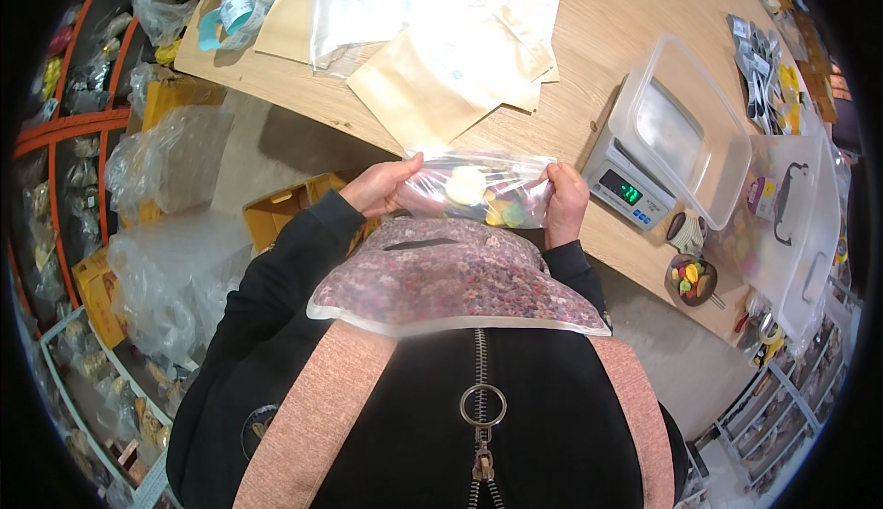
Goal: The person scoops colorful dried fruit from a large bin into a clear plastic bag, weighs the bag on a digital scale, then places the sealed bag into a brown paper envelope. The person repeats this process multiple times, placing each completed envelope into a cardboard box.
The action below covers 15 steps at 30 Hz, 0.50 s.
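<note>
A clear plastic bag (476,195) is stretched sideways between my two hands, close to my apron and just off the table's near edge. Inside it I see a pale round piece and some yellow, green and purplish pieces, too blurred by glare to name. My left hand (383,185) pinches the bag's left end with the thumb on top. Its right end is gripped in my right hand (567,198), with the fingers curled behind the plastic. Beyond the bag, kraft paper pouches (421,88) lie on the wooden table (593,12) under strong glare.
A digital scale (631,192) with a lit display carries a tilted clear plastic tub (724,164). To the right are a small pan of colourful pieces (690,280) and a large lidded plastic bin (793,219). An open cardboard box (283,212) stands below the table, left of me.
</note>
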Tool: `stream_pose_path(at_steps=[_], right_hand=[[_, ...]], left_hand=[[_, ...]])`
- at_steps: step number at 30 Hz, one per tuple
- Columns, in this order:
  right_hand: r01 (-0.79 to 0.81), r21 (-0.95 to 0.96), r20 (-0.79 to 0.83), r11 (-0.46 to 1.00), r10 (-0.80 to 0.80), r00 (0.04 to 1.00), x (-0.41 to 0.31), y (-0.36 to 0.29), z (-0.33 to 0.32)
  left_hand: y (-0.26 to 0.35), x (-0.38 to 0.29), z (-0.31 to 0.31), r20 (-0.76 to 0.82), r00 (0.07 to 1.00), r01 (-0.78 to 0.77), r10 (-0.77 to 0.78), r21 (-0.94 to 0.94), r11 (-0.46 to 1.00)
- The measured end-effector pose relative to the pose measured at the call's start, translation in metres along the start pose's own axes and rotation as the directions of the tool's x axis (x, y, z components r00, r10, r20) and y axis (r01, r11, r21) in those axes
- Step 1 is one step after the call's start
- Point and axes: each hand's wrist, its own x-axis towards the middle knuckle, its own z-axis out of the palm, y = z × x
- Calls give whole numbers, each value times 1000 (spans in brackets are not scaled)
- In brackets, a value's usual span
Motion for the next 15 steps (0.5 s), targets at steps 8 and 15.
stream_pose_path(at_steps=[8, 15], right_hand=[[7, 20, 4, 1000, -7, 1000, 11, 5, 5], [103, -26, -23, 994, -104, 994, 14, 1, 8]], left_hand=[[59, 20, -26, 56, 988, 101, -143, 467, 879], [69, 146, 76, 198, 962, -116, -190, 921, 372]])
